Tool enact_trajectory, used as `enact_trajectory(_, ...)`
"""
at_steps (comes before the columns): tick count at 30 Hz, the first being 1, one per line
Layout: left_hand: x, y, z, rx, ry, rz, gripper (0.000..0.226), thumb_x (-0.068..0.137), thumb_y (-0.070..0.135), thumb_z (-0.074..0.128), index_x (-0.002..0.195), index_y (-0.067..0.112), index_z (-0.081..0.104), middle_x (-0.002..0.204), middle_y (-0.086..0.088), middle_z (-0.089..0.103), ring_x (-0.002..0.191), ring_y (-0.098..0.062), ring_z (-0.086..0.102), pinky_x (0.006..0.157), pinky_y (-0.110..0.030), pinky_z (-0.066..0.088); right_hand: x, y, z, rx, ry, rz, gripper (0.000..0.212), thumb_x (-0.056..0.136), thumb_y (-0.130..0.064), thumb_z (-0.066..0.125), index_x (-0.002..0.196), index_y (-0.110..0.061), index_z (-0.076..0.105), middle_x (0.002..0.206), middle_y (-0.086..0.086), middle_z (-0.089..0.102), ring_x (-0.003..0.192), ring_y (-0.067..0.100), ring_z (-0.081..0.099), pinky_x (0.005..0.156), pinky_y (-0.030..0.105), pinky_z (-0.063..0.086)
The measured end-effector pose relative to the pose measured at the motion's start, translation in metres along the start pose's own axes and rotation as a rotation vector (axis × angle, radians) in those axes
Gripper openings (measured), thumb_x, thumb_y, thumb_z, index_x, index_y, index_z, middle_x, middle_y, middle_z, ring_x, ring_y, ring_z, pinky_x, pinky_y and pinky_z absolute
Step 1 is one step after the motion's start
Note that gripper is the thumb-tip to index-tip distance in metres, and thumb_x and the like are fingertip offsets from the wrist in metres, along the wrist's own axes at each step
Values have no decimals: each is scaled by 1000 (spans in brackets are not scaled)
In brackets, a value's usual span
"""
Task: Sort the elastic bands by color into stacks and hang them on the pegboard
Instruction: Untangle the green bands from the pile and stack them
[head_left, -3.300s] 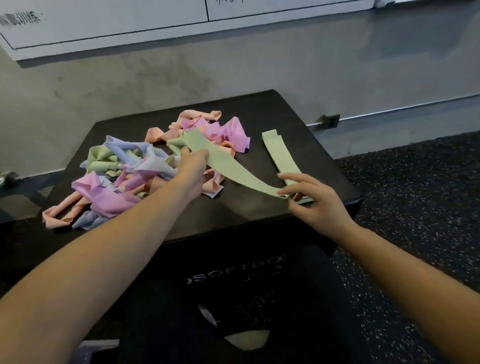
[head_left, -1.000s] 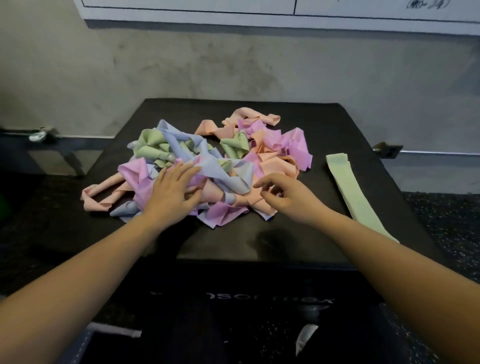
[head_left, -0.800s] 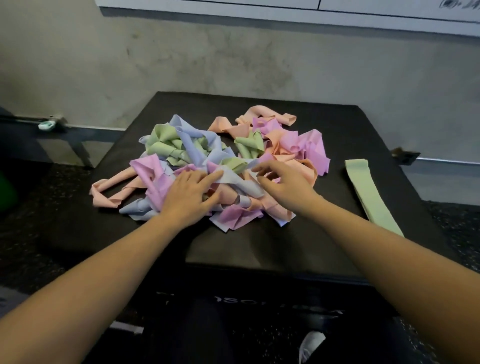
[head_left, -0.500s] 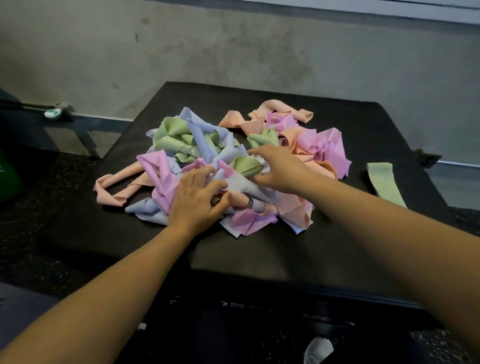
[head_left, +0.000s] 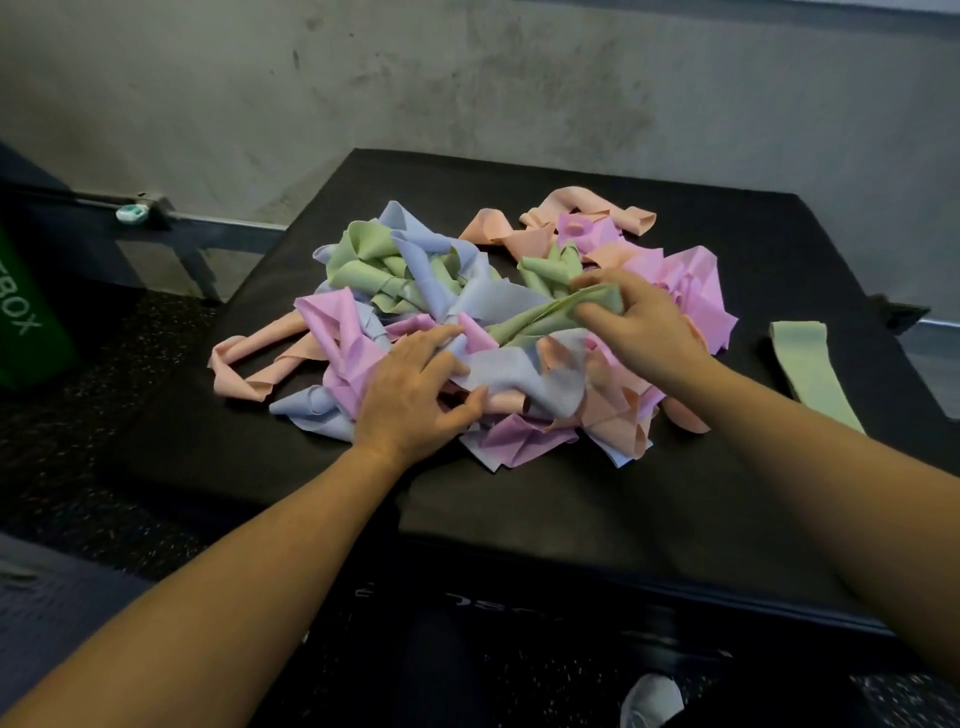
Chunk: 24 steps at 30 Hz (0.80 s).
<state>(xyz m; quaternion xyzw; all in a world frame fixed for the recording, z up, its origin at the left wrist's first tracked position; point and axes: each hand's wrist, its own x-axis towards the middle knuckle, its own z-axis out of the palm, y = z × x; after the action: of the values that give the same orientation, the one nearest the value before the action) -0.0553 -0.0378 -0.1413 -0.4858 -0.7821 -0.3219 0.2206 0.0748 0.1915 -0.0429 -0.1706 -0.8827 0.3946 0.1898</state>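
Right hand (head_left: 641, 325) pinches green band (head_left: 550, 317); left hand (head_left: 415, 397) lies flat on pile (head_left: 467, 322). Hold pile down, draw green out slowly, lay on green stack (head_left: 810, 371).

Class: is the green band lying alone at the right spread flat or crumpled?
Flat. The green band lies smooth on the black box, apart from the tangled pile.

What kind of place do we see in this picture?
Probably a gym or training room. The tangled elastic bands lie on a black padded box, of the soft jump-box kind, which stands on speckled rubber flooring before a bare concrete wall.
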Motion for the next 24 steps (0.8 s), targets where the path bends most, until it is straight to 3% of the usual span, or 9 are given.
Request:
enact_trajectory(4,0,-1,4,32,49,74,37,86,43,68,80,7,68,127,-13,68,113,-32,63,98,-41,48,-8,-5,-5,579,77,280,27,95,-10,52,118,3,58,109,16,73,99,24,74,90,41,61)
enact_trajectory(6,0,-2,5,58,41,94,37,86,44,69,78,8,67,126,-12,68,110,-33,65,98,-42,49,-11,-11,-7,755,98,361,28,96,-6,50,124,-2,50,110,20,70,97,27,75,87,43,62)
enact_trajectory(8,1,-2,5,76,33,106,36,85,42,71,77,8,65,125,-11,69,107,-34,66,95,-43,50,-13,-14,-9,644,121,386,28,95,-5,53,117,-21,48,117,16,63,97,28,74,81,42,63)
enact_trajectory(10,1,-1,4,82,24,121,32,84,39,72,78,9,63,124,-10,70,105,-34,67,93,-43,51,-16,-15,-12,315,123,289,27,94,-9,53,112,-29,52,122,4,59,99,23,69,79,35,62)
enact_trajectory(14,2,1,3,94,-22,121,25,85,36,69,81,12,62,120,-6,72,105,-30,67,96,-40,48,-20,-22,-14,-147,-57,82,25,93,-34,63,117,-29,60,115,-6,60,95,9,60,70,20,46)
enact_trajectory(17,2,2,3,103,-72,93,24,86,37,67,85,13,65,117,-5,73,103,-29,68,95,-41,48,-18,-23,-13,-496,-273,135,45,84,-53,72,116,-23,63,100,-6,64,83,9,58,61,22,39)
enact_trajectory(19,2,1,2,100,-86,87,24,86,37,68,85,13,65,114,-4,74,100,-28,68,92,-41,49,-19,-23,-12,-654,-337,178,38,85,-51,72,102,-18,67,88,2,67,76,13,57,58,26,38)
enact_trajectory(21,2,1,2,88,-92,83,22,86,35,68,81,15,62,109,-4,74,95,-29,68,87,-41,50,-20,-21,-14,-644,-312,156,28,87,-44,70,88,-16,67,82,6,66,71,17,56,56,28,37)
enact_trajectory(24,2,3,1,88,-119,52,20,86,33,65,79,17,58,105,-4,74,90,-30,68,80,-40,50,-26,-21,-22,-370,-173,119,21,86,-31,71,76,-15,62,83,11,64,73,22,59,65,39,50)
